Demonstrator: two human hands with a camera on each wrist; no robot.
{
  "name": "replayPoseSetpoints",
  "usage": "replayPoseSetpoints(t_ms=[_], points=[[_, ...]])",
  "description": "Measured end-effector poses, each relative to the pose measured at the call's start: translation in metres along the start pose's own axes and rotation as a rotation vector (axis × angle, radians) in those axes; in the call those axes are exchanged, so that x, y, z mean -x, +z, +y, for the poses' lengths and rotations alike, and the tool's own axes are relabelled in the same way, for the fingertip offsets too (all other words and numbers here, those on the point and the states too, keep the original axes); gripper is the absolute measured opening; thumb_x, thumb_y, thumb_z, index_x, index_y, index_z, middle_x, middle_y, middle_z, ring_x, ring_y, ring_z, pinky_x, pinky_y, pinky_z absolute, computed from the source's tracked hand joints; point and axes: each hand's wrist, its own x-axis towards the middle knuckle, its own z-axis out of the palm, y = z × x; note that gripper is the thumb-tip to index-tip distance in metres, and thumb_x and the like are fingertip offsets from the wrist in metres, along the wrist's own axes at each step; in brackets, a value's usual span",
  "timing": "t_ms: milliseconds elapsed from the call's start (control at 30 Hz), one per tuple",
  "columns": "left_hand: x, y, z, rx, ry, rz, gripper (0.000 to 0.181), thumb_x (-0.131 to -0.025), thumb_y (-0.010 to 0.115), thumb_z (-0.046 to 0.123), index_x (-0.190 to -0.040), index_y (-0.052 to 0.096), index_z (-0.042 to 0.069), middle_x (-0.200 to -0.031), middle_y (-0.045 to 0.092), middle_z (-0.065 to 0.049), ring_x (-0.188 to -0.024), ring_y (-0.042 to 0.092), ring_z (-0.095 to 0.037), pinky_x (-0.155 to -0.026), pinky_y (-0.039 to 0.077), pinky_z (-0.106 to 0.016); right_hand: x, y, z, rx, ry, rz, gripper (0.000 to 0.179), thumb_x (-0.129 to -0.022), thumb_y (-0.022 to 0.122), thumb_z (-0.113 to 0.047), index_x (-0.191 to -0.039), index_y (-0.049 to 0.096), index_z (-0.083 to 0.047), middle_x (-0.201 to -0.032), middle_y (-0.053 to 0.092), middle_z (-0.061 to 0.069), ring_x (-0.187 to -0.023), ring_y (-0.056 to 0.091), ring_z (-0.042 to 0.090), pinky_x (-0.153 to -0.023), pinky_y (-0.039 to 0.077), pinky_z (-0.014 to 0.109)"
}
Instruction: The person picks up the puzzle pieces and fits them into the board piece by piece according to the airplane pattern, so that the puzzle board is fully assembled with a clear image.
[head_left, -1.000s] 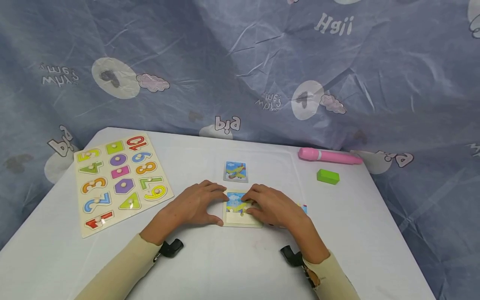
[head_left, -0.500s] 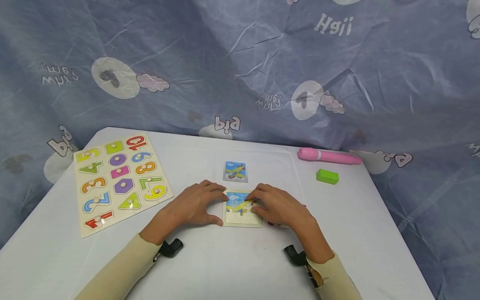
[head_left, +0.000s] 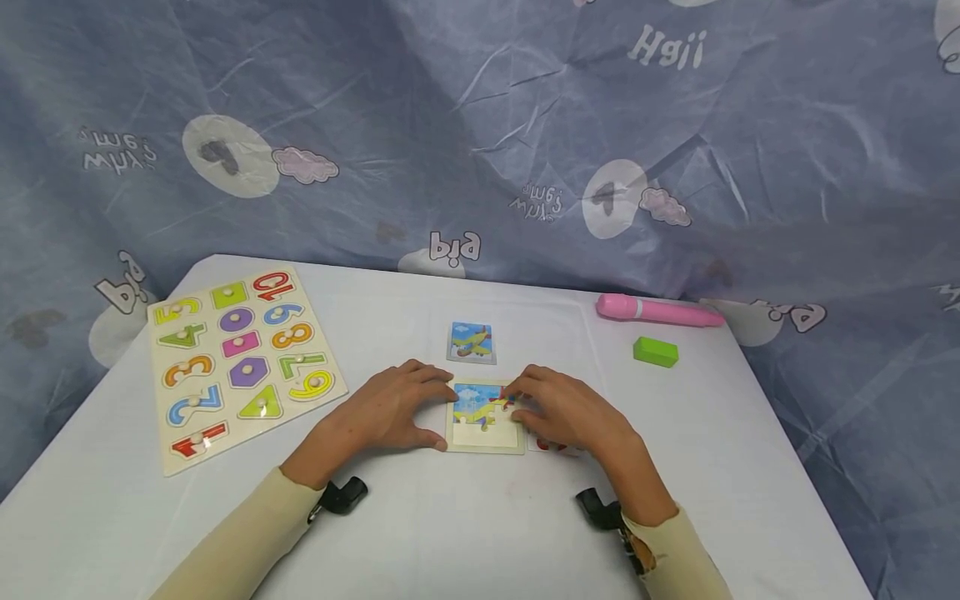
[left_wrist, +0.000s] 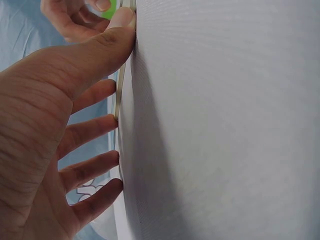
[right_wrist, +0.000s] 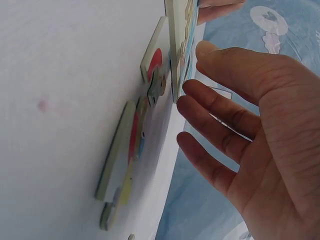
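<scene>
A small square jigsaw puzzle board (head_left: 487, 440) lies flat on the white table, its upper part filled with pieces of a yellow airplane in a blue sky. Its lower strip shows bare cream board. My left hand (head_left: 392, 408) rests against the board's left edge, thumb and fingertips touching it. In the left wrist view, the left fingers (left_wrist: 92, 167) are spread and fairly straight. My right hand (head_left: 568, 408) hovers at the board's upper right, fingertips beside a red part of the picture. The right wrist view shows its fingers (right_wrist: 220, 107) loosely bent, with nothing visibly held.
Loose puzzle pieces (right_wrist: 120, 155) lie right of the board, partly under my right hand. Behind the board lies an airplane picture card (head_left: 472, 343). A number-and-shape board (head_left: 247, 371) is at left. A green block (head_left: 656, 352) and pink pen-shaped object (head_left: 660, 311) lie back right.
My right hand has drawn back a little to the right, uncovering the red part of the airplane picture. The left hand stays at the board's edge.
</scene>
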Motion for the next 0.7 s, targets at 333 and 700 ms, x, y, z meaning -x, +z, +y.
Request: replayPoseSetpoints(t_ms=[333,700], points=[[-0.0008,0.0008,-0.0003,0.003,0.007,0.007,0.068,-0.081,0.091,0.057,-0.138,0.073,0.024,-0.155,0.06,-0.003,-0.142,0.053,-0.028,-0.11,0.051,-0.052,0.0027,-0.0023,0.0022,-0.003,0.016,-0.004,0.03,-0.097,0.083,-0.022,-0.126,0.078,-0.018,-0.119,0.068,-0.004,-0.094,0.059,0.009,-0.086,0.055,0.033],[0.0001,0.0,0.0002,-0.003,0.0,0.008,0.068,-0.081,0.092,0.056,-0.138,0.073,0.024,-0.155,0.06,-0.002,-0.142,0.053,-0.029,-0.11,0.051,-0.053,0.0082,-0.0021,0.0081,0.003,0.048,-0.014,0.032,-0.097,0.083,-0.023,-0.128,0.077,-0.015,-0.123,0.068,-0.003,-0.1,0.061,0.011,-0.092,0.056,0.035]])
